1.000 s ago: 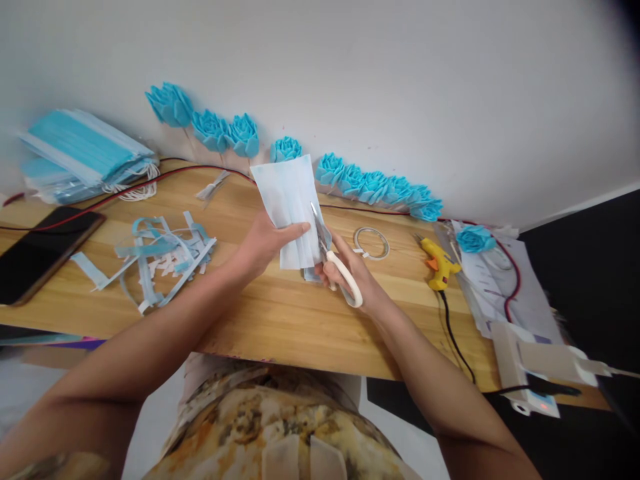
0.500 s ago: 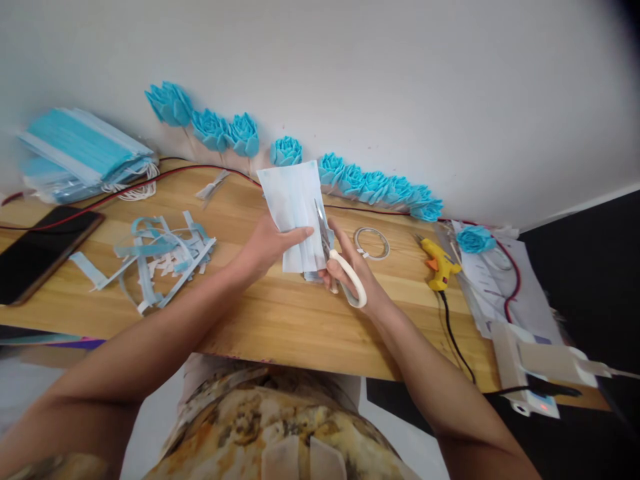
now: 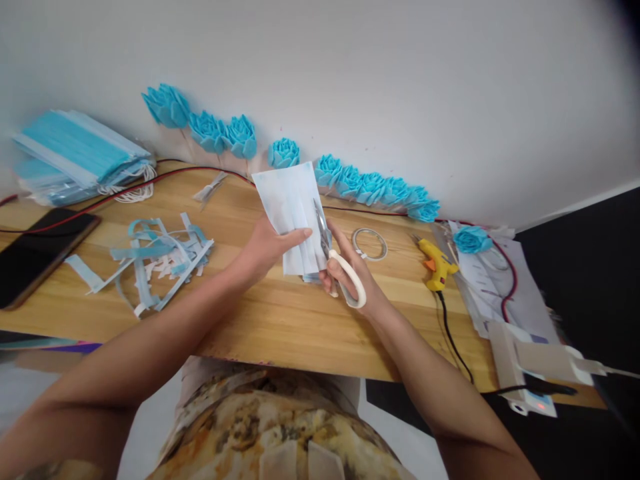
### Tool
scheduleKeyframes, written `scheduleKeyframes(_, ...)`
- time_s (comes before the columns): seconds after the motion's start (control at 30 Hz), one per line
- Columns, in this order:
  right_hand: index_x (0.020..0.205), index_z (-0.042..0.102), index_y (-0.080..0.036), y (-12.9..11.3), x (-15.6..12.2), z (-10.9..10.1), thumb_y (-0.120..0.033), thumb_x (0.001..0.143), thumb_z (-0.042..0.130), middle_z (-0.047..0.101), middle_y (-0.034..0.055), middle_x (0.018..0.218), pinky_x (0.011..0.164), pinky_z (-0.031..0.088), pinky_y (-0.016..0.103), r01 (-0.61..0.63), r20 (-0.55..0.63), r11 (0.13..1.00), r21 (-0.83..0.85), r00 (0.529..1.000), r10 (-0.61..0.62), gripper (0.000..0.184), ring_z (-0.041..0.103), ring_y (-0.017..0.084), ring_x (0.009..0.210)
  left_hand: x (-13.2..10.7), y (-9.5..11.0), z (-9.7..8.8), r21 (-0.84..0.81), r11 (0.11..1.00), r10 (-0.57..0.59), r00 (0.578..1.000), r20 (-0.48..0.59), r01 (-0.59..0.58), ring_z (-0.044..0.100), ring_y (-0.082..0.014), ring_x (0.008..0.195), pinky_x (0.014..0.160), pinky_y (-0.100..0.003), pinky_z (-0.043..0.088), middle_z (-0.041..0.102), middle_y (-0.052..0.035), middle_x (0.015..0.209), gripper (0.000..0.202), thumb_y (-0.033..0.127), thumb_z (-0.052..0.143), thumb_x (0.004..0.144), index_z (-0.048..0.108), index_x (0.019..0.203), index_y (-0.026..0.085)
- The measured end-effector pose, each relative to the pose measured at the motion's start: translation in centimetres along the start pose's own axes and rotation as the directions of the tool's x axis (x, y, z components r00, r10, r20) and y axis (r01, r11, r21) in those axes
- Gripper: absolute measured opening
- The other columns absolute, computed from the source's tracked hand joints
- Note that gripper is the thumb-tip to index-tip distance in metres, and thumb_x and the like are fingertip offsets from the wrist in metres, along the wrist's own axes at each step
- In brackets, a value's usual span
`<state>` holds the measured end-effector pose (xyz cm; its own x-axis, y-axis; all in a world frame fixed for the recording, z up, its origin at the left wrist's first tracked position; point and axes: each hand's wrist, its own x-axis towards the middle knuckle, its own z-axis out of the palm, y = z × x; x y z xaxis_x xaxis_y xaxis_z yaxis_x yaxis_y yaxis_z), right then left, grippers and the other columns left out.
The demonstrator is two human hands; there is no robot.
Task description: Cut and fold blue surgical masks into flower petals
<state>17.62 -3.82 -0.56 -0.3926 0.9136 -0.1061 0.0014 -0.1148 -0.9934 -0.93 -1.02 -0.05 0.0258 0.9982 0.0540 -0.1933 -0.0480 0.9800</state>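
My left hand (image 3: 273,245) pinches a pale blue-white face mask sheet (image 3: 291,200), the thumb lying across its front and the other fingers behind it. The sheet is held up above the table, roughly upright. My right hand (image 3: 350,273) grips white-handled scissors (image 3: 354,283) by the loops. Their metal blades lie along the sheet's right edge, pointing away from me. How far the blades are apart is hard to make out. Another blue-white piece shows partly behind and below the sheet.
Blue mask-fabric flowers (image 3: 370,187) line the wall. Cut strips (image 3: 165,257), a phone (image 3: 45,250) and stacked masks (image 3: 83,150) lie left. A tape roll (image 3: 370,244), yellow glue gun (image 3: 438,263), single flower (image 3: 471,239) and power strip (image 3: 510,363) are right. A red-black cable crosses behind.
The sheet's top has tilted slightly to the left. Both hands keep their grips, and the scissors stay at the sheet's right edge. The whole view has shifted a little.
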Motion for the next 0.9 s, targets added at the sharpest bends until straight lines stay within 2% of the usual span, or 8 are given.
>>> scheduleKeyframes(0.53,0.162,0.012,-0.023,0.05,-0.09,0.25,-0.062,0.080,0.072,0.060,-0.0053,0.067,0.042,0.042,0.020,0.022,-0.010,1.000,0.003,1.000,-0.022,0.110,0.053,0.008,0.048,0.02,-0.16,-0.20,0.066,0.998,0.009,1.000,-0.011,-0.008,0.069,-0.0326,0.109,0.095,-0.047,0.057,0.074,-0.0135,0.117,0.048,0.034,0.080,0.071,0.064,0.112,0.014)
scheduleKeyframes(0.9,0.161,0.012,-0.025,0.16,0.05,0.23,-0.059,0.082,0.072,0.059,-0.0063,0.065,0.040,0.041,0.019,0.020,-0.001,1.000,0.003,1.000,-0.020,0.106,0.050,0.007,0.046,-0.06,-0.11,-0.14,0.011,1.000,-0.002,1.000,-0.019,0.002,0.069,-0.0340,0.109,0.093,-0.049,0.057,0.074,-0.0133,0.115,0.047,0.032,0.083,0.068,0.066,0.108,0.015)
